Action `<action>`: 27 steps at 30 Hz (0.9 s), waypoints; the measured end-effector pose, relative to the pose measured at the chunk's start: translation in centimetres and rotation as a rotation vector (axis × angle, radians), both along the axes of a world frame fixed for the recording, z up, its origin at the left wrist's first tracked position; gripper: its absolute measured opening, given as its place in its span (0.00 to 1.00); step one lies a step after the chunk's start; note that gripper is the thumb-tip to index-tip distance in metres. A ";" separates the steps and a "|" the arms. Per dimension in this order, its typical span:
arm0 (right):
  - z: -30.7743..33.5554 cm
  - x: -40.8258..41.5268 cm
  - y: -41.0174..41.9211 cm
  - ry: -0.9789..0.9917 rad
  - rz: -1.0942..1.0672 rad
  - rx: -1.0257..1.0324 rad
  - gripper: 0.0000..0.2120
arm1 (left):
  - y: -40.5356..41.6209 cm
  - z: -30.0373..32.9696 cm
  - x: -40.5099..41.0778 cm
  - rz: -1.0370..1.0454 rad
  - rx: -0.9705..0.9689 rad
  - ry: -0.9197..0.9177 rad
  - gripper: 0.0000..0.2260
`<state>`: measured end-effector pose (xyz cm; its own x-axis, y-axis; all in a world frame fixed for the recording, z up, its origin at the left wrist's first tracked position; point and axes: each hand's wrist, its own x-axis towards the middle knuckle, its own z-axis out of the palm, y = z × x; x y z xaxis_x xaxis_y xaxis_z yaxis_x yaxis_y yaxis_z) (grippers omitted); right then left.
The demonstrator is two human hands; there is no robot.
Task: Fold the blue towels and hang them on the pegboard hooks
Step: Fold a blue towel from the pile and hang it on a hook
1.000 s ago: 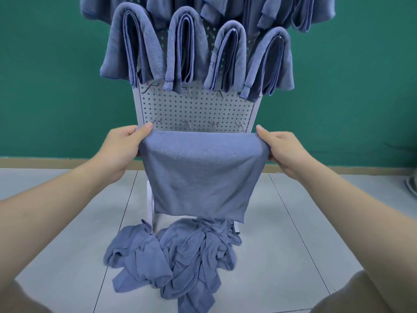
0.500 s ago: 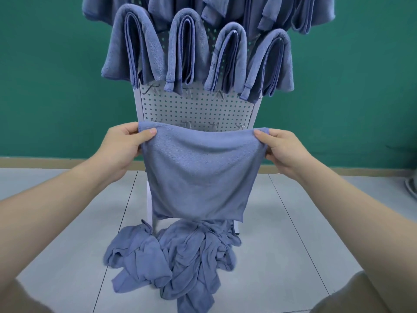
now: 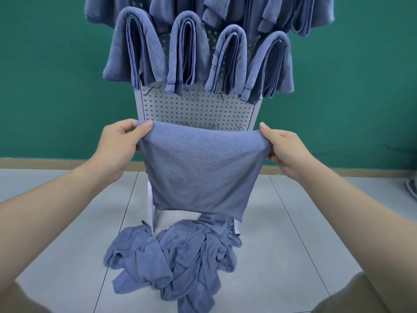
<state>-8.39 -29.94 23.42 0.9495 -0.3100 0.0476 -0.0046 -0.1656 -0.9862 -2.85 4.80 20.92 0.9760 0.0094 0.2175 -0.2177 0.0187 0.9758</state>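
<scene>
I hold a blue towel (image 3: pixel 200 170) spread in front of the white pegboard (image 3: pixel 196 109). My left hand (image 3: pixel 121 143) pinches its top left corner and my right hand (image 3: pixel 284 147) pinches its top right corner. The top edge sags a little between them. The towel hangs down flat and hides the lower board. Several folded blue towels (image 3: pixel 187 53) hang on hooks across the upper board. A crumpled pile of blue towels (image 3: pixel 178 260) lies on the floor at the board's foot.
Bare metal hooks (image 3: pixel 153 90) stick out of the pegboard just above the held towel. A green wall (image 3: pixel 45 75) stands behind the board. Pale floor tiles (image 3: pixel 282 245) spread around the pile. A white object (image 3: pixel 411 188) shows at the right edge.
Both hands have dropped slightly and come a little closer together, so the towel's top edge has gone from taut to sagging. The towel has sunk with them.
</scene>
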 end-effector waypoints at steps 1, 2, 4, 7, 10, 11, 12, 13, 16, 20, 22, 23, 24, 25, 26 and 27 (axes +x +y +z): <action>0.0 0.0 0.0 0.005 0.002 0.000 0.16 | 0.0 0.1 0.0 0.001 0.000 0.002 0.08; -0.1 0.1 -0.1 0.007 0.004 0.004 0.15 | 0.0 0.1 -0.1 0.002 0.001 0.006 0.08; -0.2 0.3 -0.3 0.008 0.009 0.019 0.17 | -0.1 0.1 -0.1 0.005 -0.004 0.013 0.08; -0.3 0.4 -0.4 0.015 -0.001 0.027 0.15 | -0.3 0.1 0.1 -0.011 -0.022 0.032 0.07; -0.1 0.1 -0.3 0.022 0.019 0.047 0.09 | -0.2 0.0 0.2 -0.039 -0.044 0.073 0.08; 0.0 0.1 -0.3 0.019 0.032 0.054 0.09 | -0.2 0.0 0.2 -0.052 -0.040 0.086 0.09; 0.0 0.1 -0.4 0.016 0.047 0.059 0.10 | -0.2 0.0 0.1 -0.066 -0.038 0.101 0.09; 0.0 0.1 -0.4 0.015 0.063 0.061 0.10 | -0.2 0.1 0.1 -0.077 -0.050 0.124 0.10; -0.1 0.2 -0.3 0.019 0.097 0.108 0.12 | -0.4 0.3 -0.1 -0.111 -0.157 0.227 0.11; -0.1 0.2 -0.4 0.034 0.085 0.150 0.10 | -0.5 0.2 -0.4 -0.121 -0.219 0.268 0.06; 0.0 0.1 -0.3 0.032 0.086 0.152 0.09 | -0.5 0.3 -0.4 -0.098 -0.199 0.252 0.05; 0.0 0.1 -0.3 0.028 0.081 0.146 0.08 | -0.5 0.4 -0.4 -0.088 -0.198 0.245 0.05; 0.0 0.1 -0.3 0.024 0.072 0.137 0.08 | -0.6 0.4 -0.5 -0.079 -0.202 0.239 0.06; 0.0 0.1 -0.3 0.020 0.061 0.126 0.09 | -0.6 0.5 -0.5 -0.069 -0.205 0.230 0.06; 0.0 0.1 -0.3 0.019 0.049 0.116 0.09 | -0.6 0.6 -0.5 -0.056 -0.205 0.219 0.06; -0.1 0.1 -0.4 0.021 0.037 0.105 0.09 | -0.6 0.6 -0.5 -0.043 -0.203 0.205 0.06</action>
<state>-8.25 -30.36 23.36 0.9607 -0.2774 -0.0031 -0.0212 -0.0621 -0.9978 -3.34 4.16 21.55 0.9999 -0.0098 0.0138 -0.0113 0.2229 0.9748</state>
